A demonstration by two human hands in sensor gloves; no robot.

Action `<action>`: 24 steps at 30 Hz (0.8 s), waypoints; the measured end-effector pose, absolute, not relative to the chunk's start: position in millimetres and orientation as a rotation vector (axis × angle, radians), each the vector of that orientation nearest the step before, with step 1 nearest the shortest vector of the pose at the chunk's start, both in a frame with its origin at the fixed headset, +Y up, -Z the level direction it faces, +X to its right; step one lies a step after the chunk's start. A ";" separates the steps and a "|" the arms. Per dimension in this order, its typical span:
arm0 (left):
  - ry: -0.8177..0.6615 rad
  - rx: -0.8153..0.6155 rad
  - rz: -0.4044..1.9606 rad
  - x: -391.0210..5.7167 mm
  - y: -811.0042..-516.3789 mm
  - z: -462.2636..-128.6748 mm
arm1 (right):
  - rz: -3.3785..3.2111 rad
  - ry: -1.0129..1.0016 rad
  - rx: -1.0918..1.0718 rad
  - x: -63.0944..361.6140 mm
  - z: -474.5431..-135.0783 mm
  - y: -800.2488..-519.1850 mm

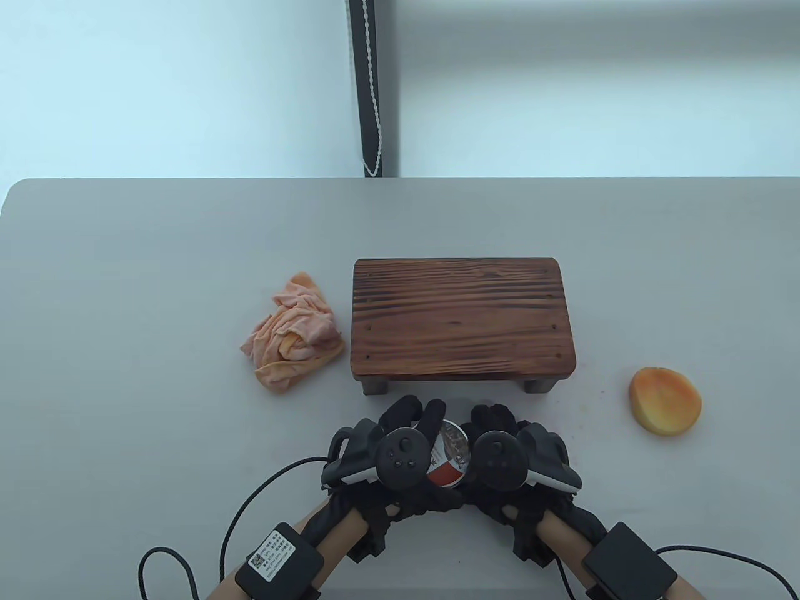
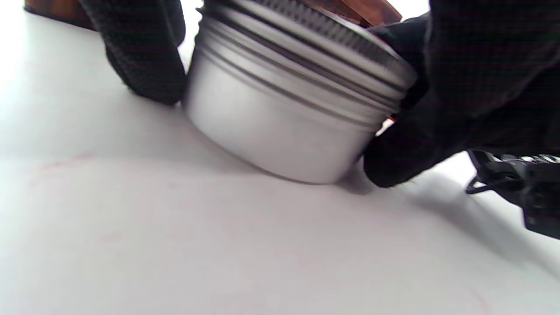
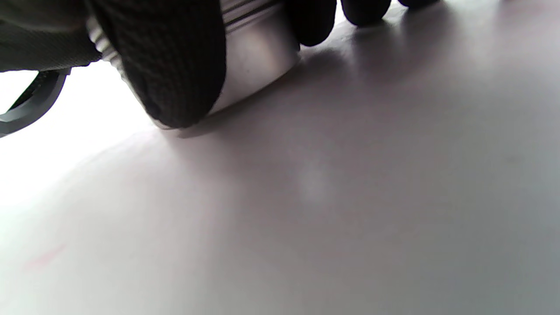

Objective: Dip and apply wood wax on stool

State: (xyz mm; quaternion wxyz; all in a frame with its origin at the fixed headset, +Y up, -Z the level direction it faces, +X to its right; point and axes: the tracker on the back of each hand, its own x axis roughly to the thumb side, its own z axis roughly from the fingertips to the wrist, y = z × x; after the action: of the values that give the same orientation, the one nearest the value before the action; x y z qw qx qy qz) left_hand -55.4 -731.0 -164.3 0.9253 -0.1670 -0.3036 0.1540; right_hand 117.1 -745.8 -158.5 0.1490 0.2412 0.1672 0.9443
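While both gloved hands crowd the near edge of the table (image 1: 125, 262), the left hand (image 1: 390, 459) and right hand (image 1: 509, 459) curl their fingers round a silver wax tin (image 1: 449, 459), lid on, standing on the tabletop between them. Just beyond it stands the dark wooden stool (image 1: 462, 319). A crumpled orange cloth (image 1: 294, 334) lies just left of the stool; an orange sponge (image 1: 664, 400) lies well apart on the right.
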 end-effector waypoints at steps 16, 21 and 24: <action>-0.600 -0.332 0.349 -55.2 -731.3 -161.1 | 2.720 0.481 0.698 116.6 -158.1 -746.7; -0.551 -0.275 0.348 -51.0 -730.7 -159.1 | 2.730 0.478 0.700 116.5 -157.9 -747.1; -0.579 -0.284 0.379 -51.2 -728.3 -159.8 | 2.731 0.475 0.697 116.5 -158.0 -747.2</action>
State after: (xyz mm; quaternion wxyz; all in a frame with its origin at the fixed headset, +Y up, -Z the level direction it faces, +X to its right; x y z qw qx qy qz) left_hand -51.2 -728.3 -159.8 0.9310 -0.1387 -0.2826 0.1850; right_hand 116.5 -747.2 -158.0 0.1411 0.2414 0.1645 0.9459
